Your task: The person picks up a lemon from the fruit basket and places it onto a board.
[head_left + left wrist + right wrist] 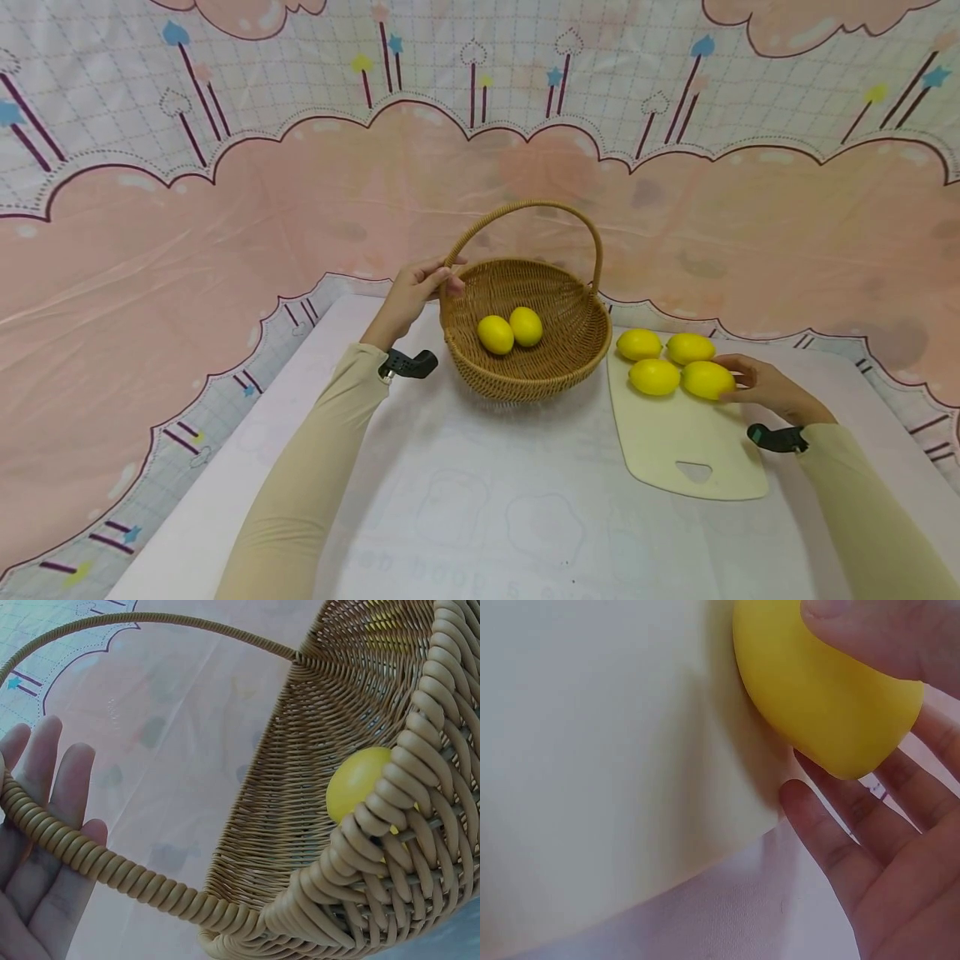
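A brown wicker basket (525, 387) stands tilted toward me, with two yellow lemons (496, 334) inside it. My left hand (417, 292) grips the basket's arched handle (135, 881) low on its left side, thumb in front and fingers behind. Several lemons (654, 377) lie in two rows at the far end of a cream cutting board (690, 433). At the near right lemon (707, 380) of that group is my right hand (772, 390). In the right wrist view, its thumb lies over this lemon (832, 705) and the fingers are around the other side.
The white-covered table (480, 508) runs toward me in front of the basket and board. The board's handle hole (693, 472) faces me. A patterned pink and white cloth (337, 200) hangs behind the table and along its sides.
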Demonstrator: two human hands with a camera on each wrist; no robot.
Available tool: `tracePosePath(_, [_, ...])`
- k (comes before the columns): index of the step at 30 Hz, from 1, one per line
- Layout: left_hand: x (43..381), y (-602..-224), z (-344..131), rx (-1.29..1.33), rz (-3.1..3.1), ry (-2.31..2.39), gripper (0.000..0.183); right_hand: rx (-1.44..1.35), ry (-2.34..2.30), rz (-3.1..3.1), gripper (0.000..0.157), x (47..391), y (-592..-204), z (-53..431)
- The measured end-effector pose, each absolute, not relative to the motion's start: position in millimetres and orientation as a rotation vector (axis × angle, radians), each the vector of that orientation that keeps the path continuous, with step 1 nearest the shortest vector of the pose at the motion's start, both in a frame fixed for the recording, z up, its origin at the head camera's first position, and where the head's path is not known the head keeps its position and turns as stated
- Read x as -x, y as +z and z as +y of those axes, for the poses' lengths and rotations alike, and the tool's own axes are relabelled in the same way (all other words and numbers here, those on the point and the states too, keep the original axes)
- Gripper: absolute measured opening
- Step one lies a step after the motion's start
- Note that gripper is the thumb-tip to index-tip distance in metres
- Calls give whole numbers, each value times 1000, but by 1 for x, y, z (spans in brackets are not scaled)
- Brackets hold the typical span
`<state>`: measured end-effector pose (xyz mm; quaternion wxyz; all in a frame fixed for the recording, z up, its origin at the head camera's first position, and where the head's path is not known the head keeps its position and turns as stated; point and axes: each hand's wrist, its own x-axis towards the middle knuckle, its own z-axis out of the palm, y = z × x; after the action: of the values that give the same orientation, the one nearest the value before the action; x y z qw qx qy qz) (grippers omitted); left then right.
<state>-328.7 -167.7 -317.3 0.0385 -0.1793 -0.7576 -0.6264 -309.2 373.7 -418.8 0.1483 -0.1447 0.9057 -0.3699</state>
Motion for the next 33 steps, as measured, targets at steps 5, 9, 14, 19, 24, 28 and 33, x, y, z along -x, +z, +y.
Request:
tracePosePath(5, [329,-317,-167,551,-2313,-1938,33,440,-1077,2642,66,309,-412,381])
tracePosePath(9, [329,-317,-167,552,-2317,-1933,33,453,-1143,2690,63,311,-393,384])
tracePosePath(14, [328,-316,-167,553,-2319,-1934,33,536,-1163,2825,57,320,-355,363])
tracePosePath(19, [328,-315,-167,554,-2330,-1920,33,698,-1135,2784,50,332,-315,313])
tracePosePath(24, [328,-315,-167,560,-2327,-1918,33,882,-1171,2607,43,350,-294,252])
tracePosePath(28, [327,-315,-167,561,-2324,-1917,33,946,-1188,2480,39,365,-289,203])
tracePosePath(33, [328,-316,-167,569,-2320,-1920,33,919,-1128,2432,41,382,-291,152])
